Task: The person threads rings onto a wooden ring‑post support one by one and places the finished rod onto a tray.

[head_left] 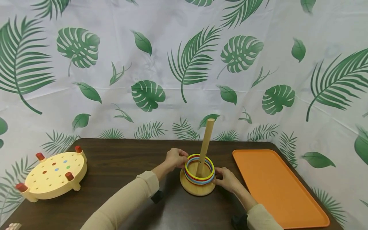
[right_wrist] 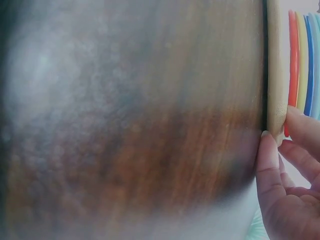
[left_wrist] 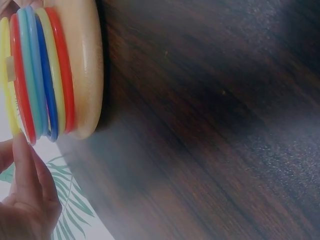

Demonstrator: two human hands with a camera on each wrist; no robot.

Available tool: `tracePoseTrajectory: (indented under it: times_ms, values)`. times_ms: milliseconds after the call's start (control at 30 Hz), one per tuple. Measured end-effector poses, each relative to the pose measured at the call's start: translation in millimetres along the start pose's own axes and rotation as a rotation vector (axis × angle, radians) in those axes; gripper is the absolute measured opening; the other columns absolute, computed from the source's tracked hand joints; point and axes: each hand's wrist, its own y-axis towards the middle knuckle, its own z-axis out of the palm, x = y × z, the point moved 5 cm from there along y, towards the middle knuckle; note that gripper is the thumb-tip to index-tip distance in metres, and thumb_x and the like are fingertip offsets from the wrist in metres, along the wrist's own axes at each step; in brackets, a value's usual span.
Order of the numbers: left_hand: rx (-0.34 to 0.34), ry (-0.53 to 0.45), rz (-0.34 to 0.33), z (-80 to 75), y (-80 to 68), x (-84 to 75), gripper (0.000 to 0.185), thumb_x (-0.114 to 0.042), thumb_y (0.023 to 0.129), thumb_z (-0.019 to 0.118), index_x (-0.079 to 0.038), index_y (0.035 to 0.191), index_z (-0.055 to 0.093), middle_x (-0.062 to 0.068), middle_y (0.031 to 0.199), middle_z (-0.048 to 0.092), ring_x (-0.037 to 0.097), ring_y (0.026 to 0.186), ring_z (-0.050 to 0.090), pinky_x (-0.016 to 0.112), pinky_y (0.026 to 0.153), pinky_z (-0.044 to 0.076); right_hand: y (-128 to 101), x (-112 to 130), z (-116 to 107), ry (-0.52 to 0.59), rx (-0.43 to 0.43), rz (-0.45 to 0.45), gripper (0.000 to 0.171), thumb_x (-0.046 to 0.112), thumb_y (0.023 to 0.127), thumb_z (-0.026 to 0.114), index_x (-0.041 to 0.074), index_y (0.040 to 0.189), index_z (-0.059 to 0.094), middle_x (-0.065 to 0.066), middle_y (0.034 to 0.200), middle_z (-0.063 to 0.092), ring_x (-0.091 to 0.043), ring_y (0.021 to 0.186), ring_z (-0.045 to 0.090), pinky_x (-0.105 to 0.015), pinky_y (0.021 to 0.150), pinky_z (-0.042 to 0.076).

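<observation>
Both hands are curling onto the ring stack (head_left: 199, 171) around the peg (head_left: 205, 147) mid-bench: left hand (head_left: 176, 158) pinching the rings, right hand (head_left: 227, 179) gripping them beside the wooden base (head_left: 197, 190); uneven lifting risks snagging rings and tipping it

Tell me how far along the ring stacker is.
Done: a stack of coloured rings sits on the peg, on its wooden base. In hand: the left hand touches the rings' upper edge; the right hand is at the base. Left: nothing lies on the orange tray yet.
</observation>
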Motion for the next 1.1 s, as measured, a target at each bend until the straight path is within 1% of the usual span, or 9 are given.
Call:
tracePoseTrajectory:
  times_ms: [200,367,500,567,667,767,833,1000,1100]
  values:
    - [0.017,-0.039,-0.002,-1.5,-1.4,3.2,0.014,0.005,0.079,0.067,0.007,0.093,0.068,0.009,0.08,0.065,0.017,0.063,0.065,0.034,0.062,0.059,0.3,0.6,0.0,0.004,0.005,-0.01,0.037,0.003,0.078,0.071,-0.007,0.112,0.062,-0.018,0.103,0.061,-0.032,0.092,0.063,-0.043,0.078,0.055]
    - [0.022,-0.058,-0.005,-3.1,-0.7,4.8,0.021,0.003,0.08,0.067,0.008,0.1,0.066,0.01,0.081,0.067,0.025,0.072,0.068,0.036,0.065,0.059,-1.0,1.8,0.1,0.025,0.006,0.001,0.036,0.002,0.077,0.071,-0.007,0.111,0.062,-0.018,0.102,0.061,-0.033,0.091,0.063,-0.042,0.078,0.055]
    - [0.016,-0.074,0.015,-5.0,-2.1,4.8,0.022,0.002,0.081,0.066,0.009,0.103,0.066,0.011,0.084,0.067,0.023,0.073,0.068,0.038,0.068,0.059,-2.2,2.9,0.3,0.031,0.006,0.004,0.037,0.001,0.077,0.072,-0.008,0.112,0.062,-0.019,0.102,0.061,-0.033,0.091,0.063,-0.042,0.076,0.055]
    - [0.01,-0.084,0.037,-5.9,-3.7,3.5,0.02,0.001,0.083,0.066,0.008,0.102,0.066,0.012,0.085,0.067,0.022,0.074,0.068,0.038,0.069,0.059,-2.5,3.4,0.2,0.033,0.006,0.004,0.037,0.002,0.077,0.072,-0.008,0.112,0.062,-0.019,0.102,0.061,-0.033,0.091,0.063,-0.042,0.076,0.055]
    - [0.012,-0.101,0.087,-6.0,-7.1,0.0,0.018,0.0,0.085,0.065,0.005,0.102,0.066,0.013,0.089,0.067,0.024,0.079,0.068,0.036,0.069,0.059,-3.0,3.4,0.4,0.03,0.006,0.01,0.037,0.002,0.077,0.072,-0.008,0.112,0.062,-0.019,0.103,0.06,-0.033,0.091,0.063,-0.042,0.077,0.055]
    - [0.025,-0.108,0.15,-4.7,-10.5,-4.0,0.018,-0.002,0.086,0.066,0.003,0.103,0.067,0.014,0.093,0.067,0.028,0.084,0.068,0.035,0.069,0.059,-3.0,3.1,0.3,0.03,0.007,0.015,0.038,0.002,0.077,0.071,-0.008,0.112,0.061,-0.019,0.103,0.06,-0.033,0.091,0.063,-0.042,0.077,0.055]
    - [0.035,-0.102,0.193,-3.6,-12.6,-6.1,0.02,-0.002,0.085,0.066,0.002,0.105,0.067,0.014,0.094,0.068,0.026,0.084,0.067,0.032,0.068,0.059,-2.4,2.7,0.1,0.034,0.01,0.016,0.037,0.002,0.078,0.071,-0.008,0.113,0.061,-0.02,0.104,0.06,-0.033,0.092,0.063,-0.041,0.077,0.055]
    - [0.097,-0.13,0.278,1.8,-17.5,-10.5,0.027,-0.002,0.085,0.066,0.003,0.111,0.064,0.02,0.105,0.066,0.021,0.087,0.065,0.028,0.072,0.057,-1.1,2.7,-0.5,0.038,0.013,0.015,0.037,0.001,0.078,0.07,-0.007,0.113,0.061,-0.019,0.106,0.061,-0.032,0.092,0.063,-0.039,0.077,0.055]
    - [0.131,-0.157,0.309,5.7,-20.0,-13.2,0.029,-0.002,0.085,0.067,0.003,0.113,0.062,0.022,0.109,0.064,0.024,0.093,0.065,0.029,0.077,0.057,-1.1,3.5,-0.6,0.039,0.012,0.008,0.037,0.001,0.077,0.071,-0.008,0.112,0.061,-0.02,0.104,0.061,-0.033,0.091,0.063,-0.04,0.077,0.055]
